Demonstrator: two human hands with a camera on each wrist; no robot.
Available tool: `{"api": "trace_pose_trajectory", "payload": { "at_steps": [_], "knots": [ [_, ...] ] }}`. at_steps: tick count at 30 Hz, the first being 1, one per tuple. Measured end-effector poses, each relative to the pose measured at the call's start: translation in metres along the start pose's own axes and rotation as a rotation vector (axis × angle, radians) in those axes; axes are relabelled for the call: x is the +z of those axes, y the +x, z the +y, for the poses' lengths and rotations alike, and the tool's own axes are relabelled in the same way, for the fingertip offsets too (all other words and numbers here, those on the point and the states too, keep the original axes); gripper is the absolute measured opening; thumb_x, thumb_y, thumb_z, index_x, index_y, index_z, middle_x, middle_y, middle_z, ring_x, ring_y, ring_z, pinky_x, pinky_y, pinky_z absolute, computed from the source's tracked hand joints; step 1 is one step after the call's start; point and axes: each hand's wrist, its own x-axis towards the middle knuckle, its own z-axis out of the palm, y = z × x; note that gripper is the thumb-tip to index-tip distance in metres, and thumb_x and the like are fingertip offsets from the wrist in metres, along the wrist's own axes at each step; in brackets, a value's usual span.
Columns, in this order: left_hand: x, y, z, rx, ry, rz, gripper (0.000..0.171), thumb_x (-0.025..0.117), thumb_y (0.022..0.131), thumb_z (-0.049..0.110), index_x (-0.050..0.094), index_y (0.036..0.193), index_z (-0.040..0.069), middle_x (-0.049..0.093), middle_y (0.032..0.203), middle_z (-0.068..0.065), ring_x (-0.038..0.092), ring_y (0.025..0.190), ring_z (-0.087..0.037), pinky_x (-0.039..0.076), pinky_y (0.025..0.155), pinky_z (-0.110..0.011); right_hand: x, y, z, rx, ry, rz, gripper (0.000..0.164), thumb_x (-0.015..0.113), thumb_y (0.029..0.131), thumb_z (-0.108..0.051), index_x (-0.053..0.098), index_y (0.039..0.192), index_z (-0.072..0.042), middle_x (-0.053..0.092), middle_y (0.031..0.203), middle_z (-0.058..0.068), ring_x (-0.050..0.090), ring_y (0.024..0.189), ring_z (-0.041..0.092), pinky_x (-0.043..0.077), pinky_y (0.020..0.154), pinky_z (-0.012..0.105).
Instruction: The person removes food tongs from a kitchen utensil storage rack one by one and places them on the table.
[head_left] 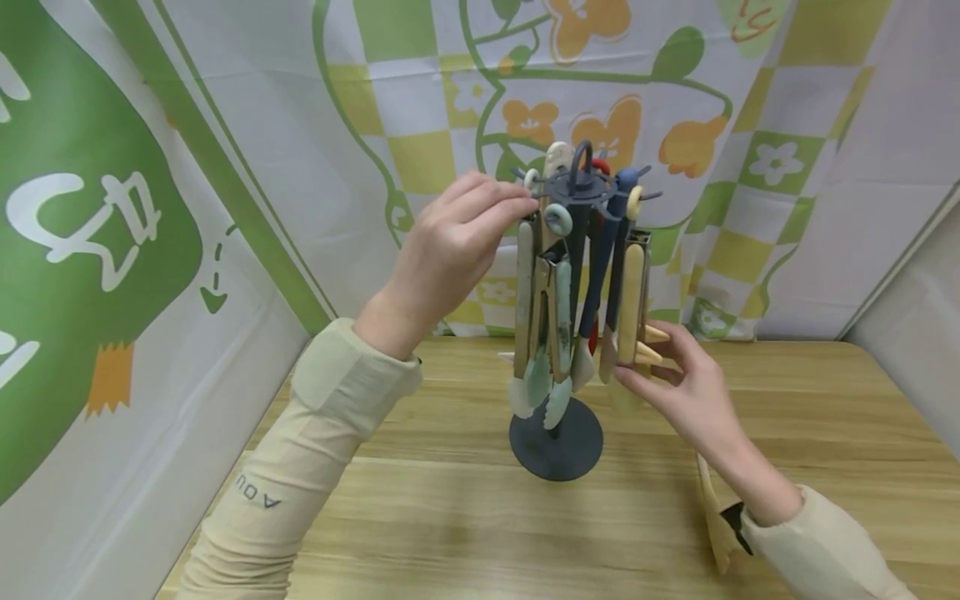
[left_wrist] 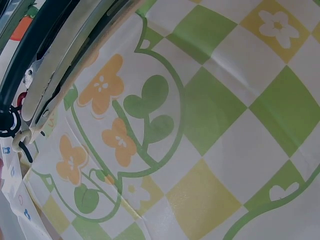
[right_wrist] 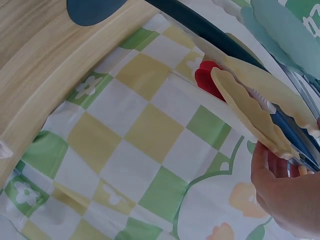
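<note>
A dark utensil rack (head_left: 557, 454) stands upright on a round base, with several kitchen tools hung around its top. My left hand (head_left: 457, 233) reaches its upper left, fingertips at the ring of the pale grey tongs (head_left: 523, 308); the thumb is hidden and the hold is unclear. Low on the right side, my right hand (head_left: 693, 387) pinches the yellow tongs (head_left: 633, 292), whose ring is up at the rack's top. In the right wrist view its fingers meet the tongs' yellow heads (right_wrist: 245, 110). Mint tongs (head_left: 563, 308) hang at the front.
Blue-handled tools (head_left: 597, 275) and a red tool (right_wrist: 204, 80) hang among the tongs. The wooden table (head_left: 450, 533) lies beneath. A printed cloth (head_left: 412, 117) covers the wall behind. Beside my right forearm is a pale yellow curved thing (head_left: 716, 525), partly hidden.
</note>
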Motion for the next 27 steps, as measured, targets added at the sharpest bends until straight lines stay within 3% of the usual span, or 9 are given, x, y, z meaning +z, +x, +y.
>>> {"api": "trace_pose_trajectory", "payload": {
  "at_steps": [27],
  "knots": [
    [0.0002,0.0004,-0.0002,-0.002,-0.002,-0.003,0.02,0.047,0.089,-0.008,0.067,0.09,-0.006,0.066,0.09,-0.014,0.059,0.083,-0.025,0.05,0.081,-0.026,-0.0068,0.0001,-0.0036,-0.007,-0.042,0.013,0.049,0.071,0.078,-0.009,0.051,0.122,-0.008,0.055,0.108,0.002,0.052,0.096,0.0,0.047,0.082,0.01]
  ]
}}
